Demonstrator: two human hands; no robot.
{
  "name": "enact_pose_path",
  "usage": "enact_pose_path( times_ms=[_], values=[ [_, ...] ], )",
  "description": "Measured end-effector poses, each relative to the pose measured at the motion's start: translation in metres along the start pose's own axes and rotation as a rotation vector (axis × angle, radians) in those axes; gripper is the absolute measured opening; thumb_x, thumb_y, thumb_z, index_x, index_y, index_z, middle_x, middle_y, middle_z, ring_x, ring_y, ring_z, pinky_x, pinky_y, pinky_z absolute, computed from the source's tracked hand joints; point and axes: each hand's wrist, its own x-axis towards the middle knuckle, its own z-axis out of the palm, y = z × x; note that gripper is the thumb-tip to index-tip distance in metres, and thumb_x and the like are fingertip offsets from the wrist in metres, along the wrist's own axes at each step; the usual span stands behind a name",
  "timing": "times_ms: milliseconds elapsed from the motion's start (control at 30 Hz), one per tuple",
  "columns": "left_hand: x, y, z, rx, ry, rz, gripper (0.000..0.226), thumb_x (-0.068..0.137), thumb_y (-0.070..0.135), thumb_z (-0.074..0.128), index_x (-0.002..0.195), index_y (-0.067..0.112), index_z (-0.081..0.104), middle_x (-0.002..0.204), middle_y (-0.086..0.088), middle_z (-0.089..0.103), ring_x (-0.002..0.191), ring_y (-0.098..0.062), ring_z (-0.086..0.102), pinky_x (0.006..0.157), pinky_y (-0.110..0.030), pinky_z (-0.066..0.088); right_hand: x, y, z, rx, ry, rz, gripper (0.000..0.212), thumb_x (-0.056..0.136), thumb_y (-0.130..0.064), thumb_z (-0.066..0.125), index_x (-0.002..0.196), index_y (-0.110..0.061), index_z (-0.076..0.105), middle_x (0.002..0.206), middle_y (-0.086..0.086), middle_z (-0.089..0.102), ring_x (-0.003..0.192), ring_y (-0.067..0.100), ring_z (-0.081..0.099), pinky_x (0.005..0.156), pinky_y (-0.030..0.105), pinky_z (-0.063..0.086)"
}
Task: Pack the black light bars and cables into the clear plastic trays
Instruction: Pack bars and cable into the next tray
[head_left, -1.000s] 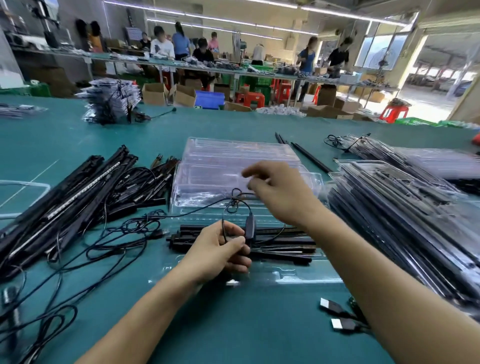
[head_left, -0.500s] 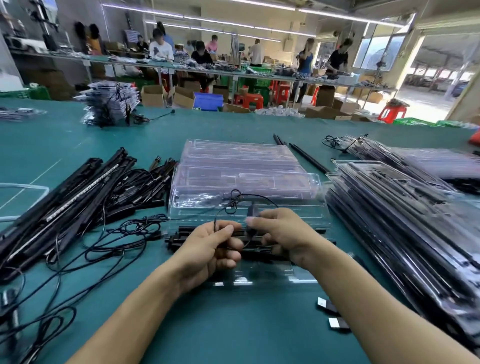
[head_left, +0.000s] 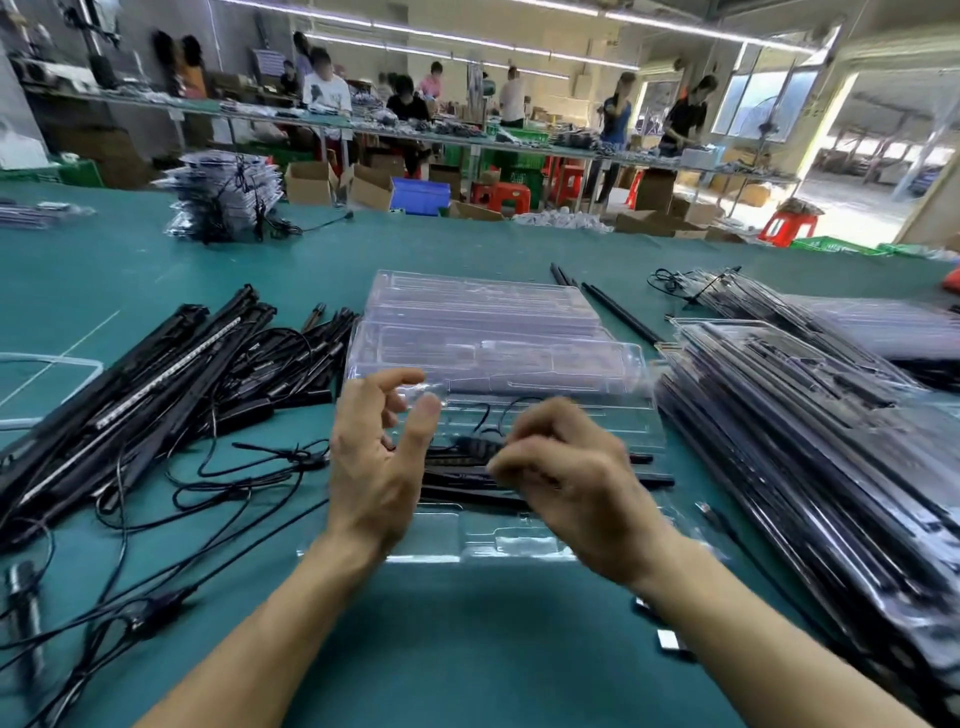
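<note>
A clear plastic tray (head_left: 524, 545) lies on the green table in front of me, with black light bars (head_left: 467, 491) laid across it. A thin black cable (head_left: 480, 447) with an inline block loops over the bars. My left hand (head_left: 376, 467) hovers above the tray's left end, fingers spread and holding nothing. My right hand (head_left: 571, 480) is over the tray's middle, blurred, its curled fingers pinching the cable at the block.
Empty clear trays (head_left: 488, 332) are stacked just behind. Loose light bars (head_left: 156, 374) and tangled cables (head_left: 234, 467) cover the left side. Packed trays (head_left: 805, 467) pile up on the right. USB plugs (head_left: 667, 642) lie by my right forearm. People work at benches beyond.
My right hand came down from above the tray stack onto the cable over the bars. My left hand has let go of the cable and lifted with fingers spread.
</note>
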Motion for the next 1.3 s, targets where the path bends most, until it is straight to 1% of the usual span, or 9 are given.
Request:
enact_pose_path(
  times_ms=[100,267,433,567,700,800,933,1100,1300],
  values=[
    [0.003,-0.004,-0.006,0.044,-0.23,0.098,0.034,0.095,0.054,0.038,0.106,0.038,0.065,0.105,0.018,0.062,0.104,-0.006,0.057,0.089,-0.024,0.043,-0.02,0.002,0.008,0.023,-0.188,-0.067,0.01,0.082,-0.001,0.073,0.086,-0.01,0.075,0.097,0.005,0.061,0.082,0.014,0.06,0.074,0.018,0.048],
    [0.002,-0.013,-0.009,0.53,-0.752,0.329,0.052,0.09,0.064,0.036,0.091,0.029,0.074,0.085,0.015,0.07,0.084,-0.008,0.06,0.086,-0.036,0.044,-0.039,0.015,0.003,-0.02,-0.317,-0.089,0.027,0.068,0.01,0.069,0.083,-0.012,0.072,0.096,0.002,0.065,0.085,0.017,0.063,0.074,0.026,0.052],
    [-0.003,-0.01,-0.002,0.724,-0.75,0.463,0.054,0.087,0.074,0.03,0.108,0.045,0.07,0.095,0.015,0.056,0.093,-0.009,0.048,0.083,-0.03,0.034,-0.049,0.025,-0.006,0.054,-0.337,0.111,0.031,0.082,0.004,0.067,0.108,-0.012,0.068,0.104,-0.003,0.062,0.095,0.006,0.059,0.085,0.02,0.048],
    [-0.005,-0.012,-0.001,0.773,-0.799,0.401,0.056,0.083,0.072,0.029,0.102,0.037,0.068,0.107,0.015,0.05,0.103,-0.011,0.043,0.092,-0.033,0.038,-0.051,0.032,-0.009,-0.017,-0.396,0.264,0.024,0.092,-0.019,0.066,0.116,-0.021,0.069,0.106,-0.012,0.067,0.096,-0.002,0.055,0.089,0.022,0.045],
    [-0.003,-0.012,-0.004,0.713,-0.71,0.472,0.049,0.087,0.065,0.037,0.083,0.03,0.07,0.108,0.016,0.057,0.105,-0.013,0.048,0.09,-0.033,0.041,-0.05,0.031,-0.011,-0.008,-0.432,0.315,0.026,0.094,-0.017,0.064,0.119,-0.021,0.069,0.108,-0.016,0.066,0.103,0.002,0.06,0.092,0.017,0.041],
    [-0.002,-0.011,-0.005,0.64,-0.642,0.548,0.046,0.086,0.062,0.047,0.066,0.026,0.068,0.097,0.016,0.066,0.095,-0.014,0.055,0.08,-0.035,0.046,-0.047,0.028,-0.015,0.146,-0.431,0.406,0.024,0.094,-0.011,0.063,0.113,-0.022,0.073,0.105,-0.016,0.071,0.099,-0.006,0.062,0.087,0.011,0.044],
    [0.001,-0.01,-0.009,0.65,-0.74,0.398,0.049,0.079,0.075,0.044,0.063,0.03,0.057,0.065,0.018,0.057,0.075,-0.004,0.047,0.062,-0.024,0.038,-0.043,0.031,-0.016,0.154,-0.54,0.464,0.022,0.094,-0.015,0.063,0.109,-0.028,0.074,0.097,-0.015,0.065,0.09,-0.006,0.059,0.079,0.008,0.04],
    [0.003,-0.012,-0.014,0.688,-0.686,0.467,0.048,0.083,0.072,0.044,0.106,0.04,0.072,0.104,0.012,0.058,0.095,-0.013,0.048,0.079,-0.027,0.045,-0.038,0.037,-0.017,0.069,-0.6,0.542,0.018,0.092,-0.025,0.066,0.103,-0.038,0.074,0.09,-0.01,0.054,0.075,-0.005,0.049,0.071,0.009,0.035],
    [0.001,-0.02,-0.008,0.797,-0.782,0.419,0.053,0.082,0.075,0.034,0.078,0.031,0.064,0.126,0.014,0.054,0.11,-0.014,0.039,0.097,-0.037,0.042,-0.025,0.034,-0.018,0.131,-0.575,0.677,0.005,0.081,-0.033,0.076,0.077,-0.031,0.075,0.073,-0.005,0.072,0.064,0.005,0.059,0.062,0.023,0.047]
  ],
)
